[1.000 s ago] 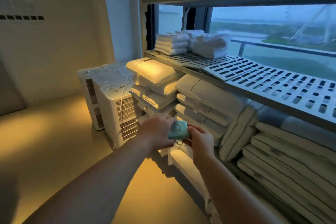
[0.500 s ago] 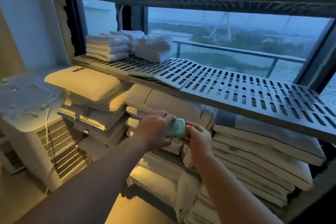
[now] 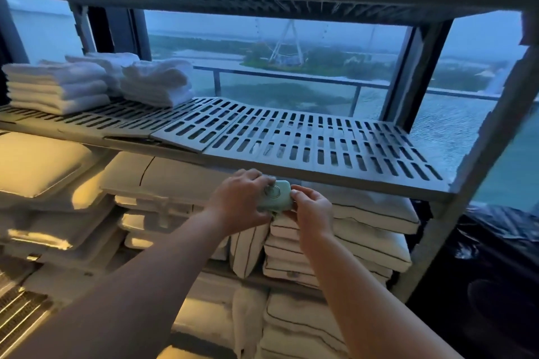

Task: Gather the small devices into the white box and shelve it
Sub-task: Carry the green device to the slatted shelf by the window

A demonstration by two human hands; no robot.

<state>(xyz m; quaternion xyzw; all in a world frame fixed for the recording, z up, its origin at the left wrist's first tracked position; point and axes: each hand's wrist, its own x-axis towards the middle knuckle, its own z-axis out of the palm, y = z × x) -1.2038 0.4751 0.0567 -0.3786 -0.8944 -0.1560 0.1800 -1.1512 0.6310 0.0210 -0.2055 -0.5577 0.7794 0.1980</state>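
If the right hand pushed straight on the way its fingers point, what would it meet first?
The right hand points up and left, so it would likely press further onto the small green device it already pinches, then meet the left hand gripping the other side. Depth is unclear.

The slatted shelf lies bare on its right; folded towels crowd its left end.

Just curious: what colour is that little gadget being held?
Pale mint green device, clearest in the head view.
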